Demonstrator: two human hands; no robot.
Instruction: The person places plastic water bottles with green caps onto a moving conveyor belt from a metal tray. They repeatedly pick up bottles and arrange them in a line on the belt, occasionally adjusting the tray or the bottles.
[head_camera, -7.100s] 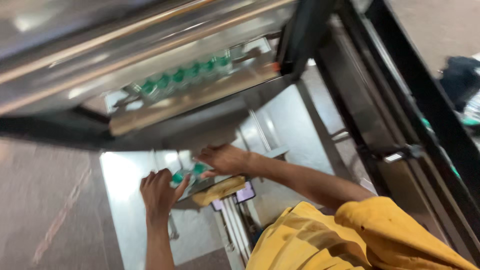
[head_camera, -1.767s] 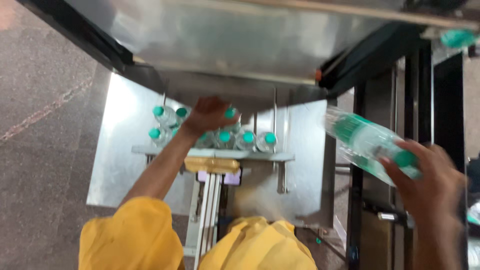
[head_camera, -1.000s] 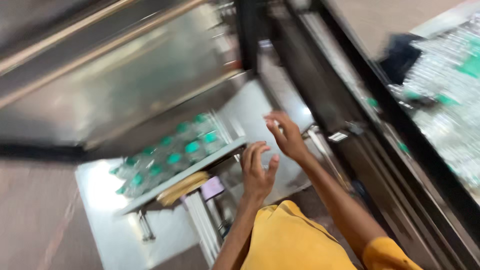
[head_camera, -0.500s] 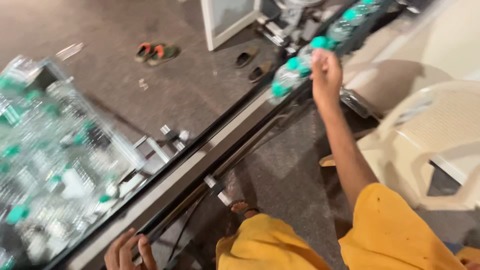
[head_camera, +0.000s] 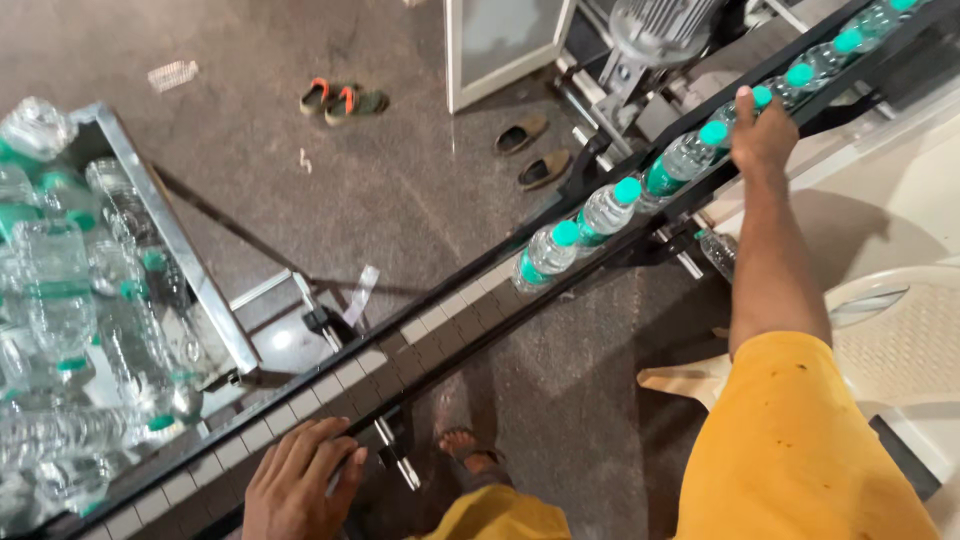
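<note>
A black conveyor (head_camera: 450, 325) runs diagonally from lower left to upper right. It carries a row of clear water bottles with teal caps (head_camera: 600, 210). My right hand (head_camera: 762, 135) reaches out along my arm to that row and closes over one water bottle (head_camera: 757, 98) near the upper right; its fingers are hidden behind the hand. My left hand (head_camera: 300, 485) rests on the bare belt and its near rail at the bottom left, fingers spread, holding nothing.
A steel-edged bin (head_camera: 175, 235) heaped with bottles fills the left side. A white plastic chair (head_camera: 900, 345) stands at the right. Sandals (head_camera: 343, 98) and shoes (head_camera: 533, 150) lie on the grey floor beyond the conveyor, near a motor (head_camera: 655, 25) and a white panel. My foot (head_camera: 470, 455) shows below.
My view has swung from the steel machine and its bottle tray to the conveyor. My right hand has reached to the bottle row, and my left hand has settled further onto the belt.
</note>
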